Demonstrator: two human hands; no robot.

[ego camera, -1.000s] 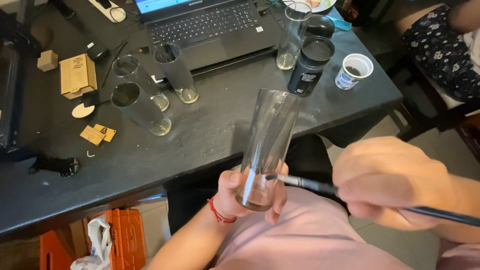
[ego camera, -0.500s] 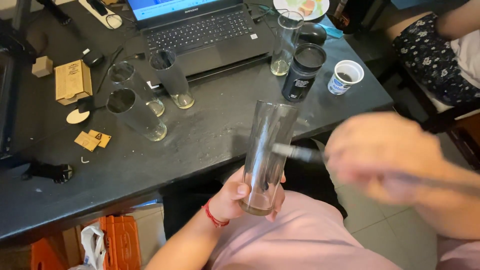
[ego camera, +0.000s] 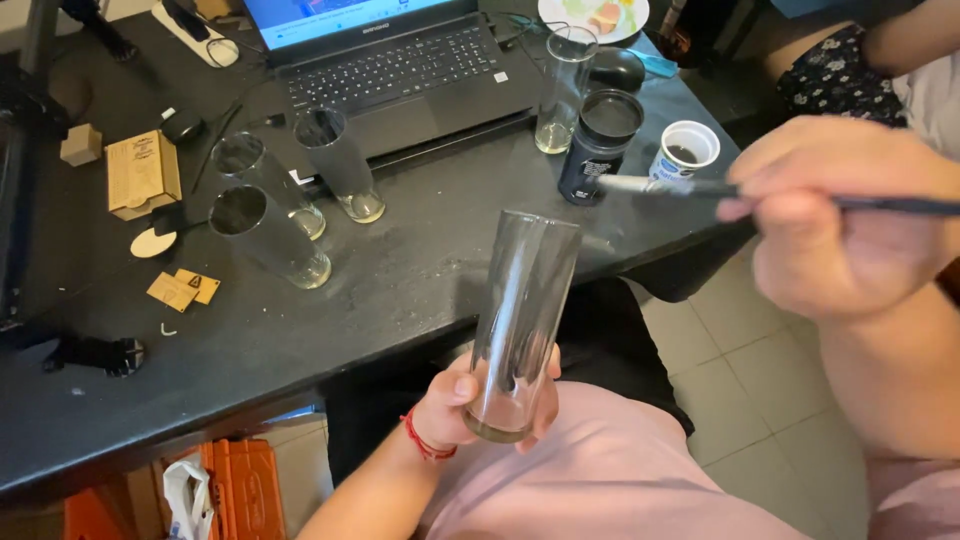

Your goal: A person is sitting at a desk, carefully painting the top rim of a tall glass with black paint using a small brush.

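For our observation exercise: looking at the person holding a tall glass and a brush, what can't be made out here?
Head view only:
- Brush handle end: cut off by the right edge.
- Right hand fingers: blurred, grip unclear.
- Left hand palm: hidden behind the tall glass.
- Small white cup contents: too small to identify.

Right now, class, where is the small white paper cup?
In the head view, the small white paper cup stands on the black table, far right, beside the dark cylindrical jar.

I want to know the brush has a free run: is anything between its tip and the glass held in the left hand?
Nothing visible. The brush in the right hand hangs in open air, right of the tall glass held by the left hand.
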